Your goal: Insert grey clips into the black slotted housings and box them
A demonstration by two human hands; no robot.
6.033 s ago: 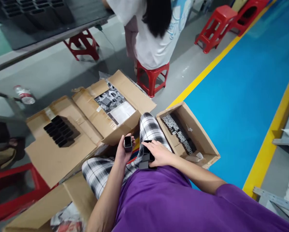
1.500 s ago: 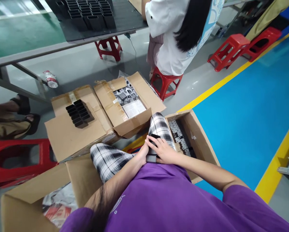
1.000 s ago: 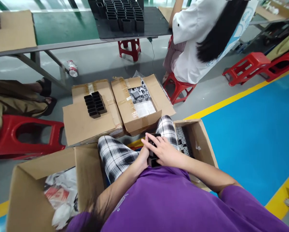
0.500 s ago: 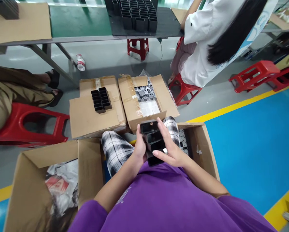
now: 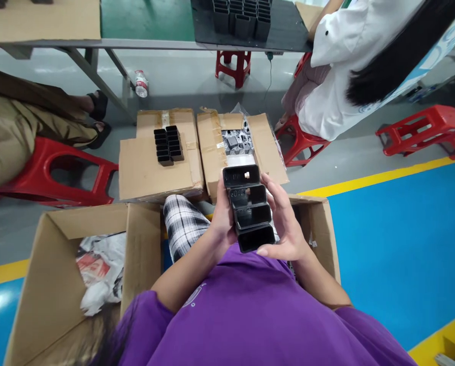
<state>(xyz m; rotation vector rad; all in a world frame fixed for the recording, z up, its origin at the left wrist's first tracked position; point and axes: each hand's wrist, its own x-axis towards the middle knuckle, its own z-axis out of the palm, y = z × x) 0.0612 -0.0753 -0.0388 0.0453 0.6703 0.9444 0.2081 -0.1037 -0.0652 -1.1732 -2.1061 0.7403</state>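
Now the row of four black boxes (image 5: 253,217) is up in the middle, over the lap, and I can look right into all four open tops. A second ago both hands were folded over the boxes near the tummy, so they were mostly covered. Six seconds ago the left hand (image 5: 223,218) had one box all by itself. Now that hand pinches the row along its nine o'clock side, with its thumb pointing up beside the top box. The right hand (image 5: 288,226) sits at three o'clock. A second ago its fingers lay across the boxes, but now they are off the tops and spread in a curve, with the thumb down at the bottom box. I cannot tell how hard it presses. From the row, a bunch of black boxes (image 5: 169,147) stands at ten o'clock on a brown carton (image 5: 147,175), the same as before. At twelve o'clock is an open carton (image 5: 271,157) with gray parts (image 5: 235,141) in it. The carton at four o'clock (image 5: 322,244) used to show lots of little parts, but now the right hand and arm hide most of them.
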